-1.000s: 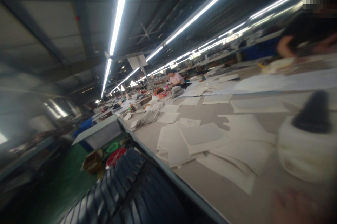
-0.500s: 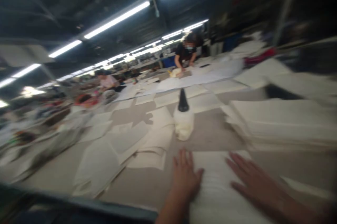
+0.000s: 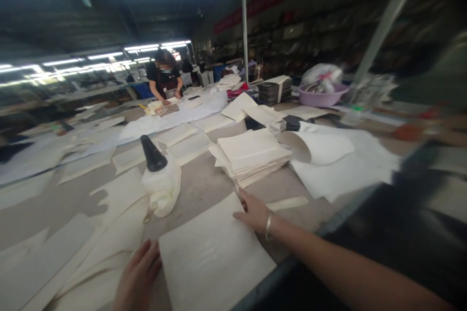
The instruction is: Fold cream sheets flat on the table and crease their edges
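A cream, paper-like rectangular piece point(image 3: 215, 252) lies on the table in front of me, faintly creased in its middle. My left hand point(image 3: 140, 272) is at its left edge, fingers stretched out and slightly blurred. By the far right corner is my right hand point(image 3: 255, 213), its thumb over the piece and its fingers reaching past the edge, thumb and fingers apart. A bangle circles that wrist. Beyond the piece, a white squeeze bottle with a black cone nozzle point(image 3: 153, 155) stands tilted. Just past my right fingers sits a stack of cream pieces point(image 3: 251, 153).
Loose cream sheets point(image 3: 116, 233) cover the left side. A curled white sheet point(image 3: 335, 155) lies right, with a lilac basin point(image 3: 323, 96) and a dark bundle point(image 3: 275, 89) behind. A masked co-worker point(image 3: 164, 80) leans over the far table. The table edge point(image 3: 328, 223) runs diagonally at right.
The view has swung right, bringing the basin and curled sheet in. My hands lay flat on the cream piece before; now they are at its left edge and far right corner.
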The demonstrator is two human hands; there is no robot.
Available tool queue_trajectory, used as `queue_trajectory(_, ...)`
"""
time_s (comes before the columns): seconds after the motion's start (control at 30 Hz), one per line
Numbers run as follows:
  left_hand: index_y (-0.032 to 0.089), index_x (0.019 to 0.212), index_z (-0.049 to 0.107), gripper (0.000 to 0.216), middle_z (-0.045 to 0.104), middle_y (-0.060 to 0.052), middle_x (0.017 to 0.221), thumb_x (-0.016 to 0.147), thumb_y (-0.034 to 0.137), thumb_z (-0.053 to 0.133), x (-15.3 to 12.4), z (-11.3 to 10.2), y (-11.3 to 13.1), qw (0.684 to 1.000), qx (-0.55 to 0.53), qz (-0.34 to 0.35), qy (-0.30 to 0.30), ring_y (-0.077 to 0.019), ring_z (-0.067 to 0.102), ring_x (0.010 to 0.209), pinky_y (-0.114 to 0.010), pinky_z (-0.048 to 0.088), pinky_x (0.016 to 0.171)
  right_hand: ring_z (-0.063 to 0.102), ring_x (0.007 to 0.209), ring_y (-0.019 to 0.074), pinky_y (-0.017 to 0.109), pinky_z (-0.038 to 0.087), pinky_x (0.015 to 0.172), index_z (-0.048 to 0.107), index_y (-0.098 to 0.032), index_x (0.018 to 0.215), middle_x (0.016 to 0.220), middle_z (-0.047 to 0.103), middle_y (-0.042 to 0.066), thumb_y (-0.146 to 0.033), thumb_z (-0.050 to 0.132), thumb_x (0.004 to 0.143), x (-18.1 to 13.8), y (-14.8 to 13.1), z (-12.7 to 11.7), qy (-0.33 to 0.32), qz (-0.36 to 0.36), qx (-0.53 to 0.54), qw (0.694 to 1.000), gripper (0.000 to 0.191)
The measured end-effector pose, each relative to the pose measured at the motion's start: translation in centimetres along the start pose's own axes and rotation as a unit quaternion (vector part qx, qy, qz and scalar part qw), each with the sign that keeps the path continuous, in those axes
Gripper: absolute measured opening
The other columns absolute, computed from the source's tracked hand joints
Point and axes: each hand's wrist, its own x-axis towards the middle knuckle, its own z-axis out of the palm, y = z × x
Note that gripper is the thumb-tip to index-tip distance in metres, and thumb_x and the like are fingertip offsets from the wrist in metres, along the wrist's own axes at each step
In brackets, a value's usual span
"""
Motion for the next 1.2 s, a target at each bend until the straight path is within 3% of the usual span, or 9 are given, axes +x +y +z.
queue_trajectory(0.13,0.016,0.098,0.063,0.027,0.068,-0.006,0.098,0.071,0.018,0.062,0.0,-0.1,0.4,0.993,-0.053,-0.068,-0.085,-0.0205,0.064,0.09,-0.028,0.054,0.075,0.058,0.074,0.0203,0.03,0.044,0.067,0.068,-0.014,0.091,0.078,0.066,0.004,-0.036,0.057,0.075,0.1,-0.7,0.1,0.005,0.009,0.159,0.987,0.029)
queue_trajectory(0.27,0.015,0.105,0.062,0.033,0.07,-0.008,0.091,0.073,0.024,0.063,-0.1,-0.1,0.1,0.987,-0.074,-0.092,-0.114,-0.0265,0.064,0.093,-0.037,0.054,0.08,0.054,0.062,0.0169,0.026,0.04,0.054,0.066,-0.015,0.075,0.066,0.061,0.001,-0.048,0.059,0.071,-0.5,-2.0,0.0,0.011,0.005,0.328,0.944,0.035)
queue_trajectory(0.4,0.018,0.114,0.059,0.047,0.071,-0.008,0.094,0.075,0.043,0.059,0.2,-0.1,0.0,0.988,-0.092,-0.072,-0.097,-0.0314,0.061,0.101,-0.043,0.053,0.084,0.044,0.056,0.0122,0.024,0.034,0.052,0.061,-0.015,0.063,0.056,0.051,-0.002,-0.053,0.058,0.073,-1.0,-3.3,-1.3,0.044,-0.038,0.338,0.939,0.039)
queue_trajectory(0.5,0.022,0.119,0.057,0.06,0.071,-0.007,0.095,0.068,0.053,0.062,0.4,-0.2,0.2,0.986,-0.095,-0.078,-0.109,-0.0346,0.057,0.108,-0.047,0.05,0.089,0.042,0.057,0.0109,0.023,0.033,0.053,0.062,-0.015,0.066,0.059,0.05,-0.002,-0.053,0.061,0.072,-1.4,-4.1,-2.6,0.043,-0.078,0.379,0.921,0.039)
queue_trajectory(0.77,0.031,0.121,0.056,0.068,0.069,-0.002,0.104,0.062,0.063,0.063,0.4,-0.3,-0.1,0.974,-0.125,-0.072,-0.176,-0.0331,0.044,0.123,-0.048,0.041,0.1,0.044,0.052,0.0105,0.023,0.035,0.05,0.062,-0.014,0.061,0.053,0.051,-0.002,-0.051,0.073,0.062,-2.0,-5.0,-4.2,0.04,-0.06,0.472,0.879,0.038)
queue_trajectory(0.87,0.026,0.108,0.065,0.052,0.069,-0.003,0.105,0.066,0.056,0.064,-0.9,0.3,0.1,0.972,-0.147,-0.068,-0.168,-0.0324,0.046,0.121,-0.045,0.041,0.101,0.055,0.06,0.0161,0.027,0.044,0.058,0.065,-0.015,0.069,0.062,0.06,0.001,-0.05,0.073,0.062,-2.3,-5.0,-4.2,0.032,-0.034,0.499,0.865,0.037)
queue_trajectory(0.93,0.021,0.099,0.068,0.042,0.068,-0.005,0.107,0.07,0.051,0.064,-2.3,0.9,0.6,0.963,-0.171,-0.063,-0.201,-0.0315,0.048,0.119,-0.043,0.041,0.1,0.06,0.07,0.0202,0.03,0.048,0.066,0.066,-0.016,0.073,0.069,0.065,0.003,-0.049,0.073,0.062,-2.1,-4.7,-4.2,0.049,-0.012,0.507,0.86,0.035)
queue_trajectory(1.03,0.018,0.101,0.068,0.044,0.067,-0.007,0.108,0.076,0.053,0.059,-4.0,1.8,1.1,0.941,-0.192,-0.012,-0.278,-0.0294,0.051,0.116,-0.04,0.043,0.097,0.063,0.083,0.0244,0.033,0.05,0.075,0.067,-0.019,0.076,0.079,0.068,0.006,-0.046,0.073,0.062,-1.0,-3.8,-4.1,0.095,0.01,0.498,0.862,0.031)
queue_trajectory(1.2,0.015,0.108,0.065,0.036,0.068,-0.009,0.104,0.075,0.03,0.067,-5.0,2.0,0.8,0.941,-0.085,0.051,-0.325,-0.0256,0.058,0.107,-0.035,0.046,0.091,0.064,0.086,0.0225,0.031,0.051,0.079,0.066,-0.021,0.082,0.087,0.07,0.005,-0.04,0.07,0.066,0.8,-2.6,-3.7,0.088,0.049,0.506,0.857,0.025)
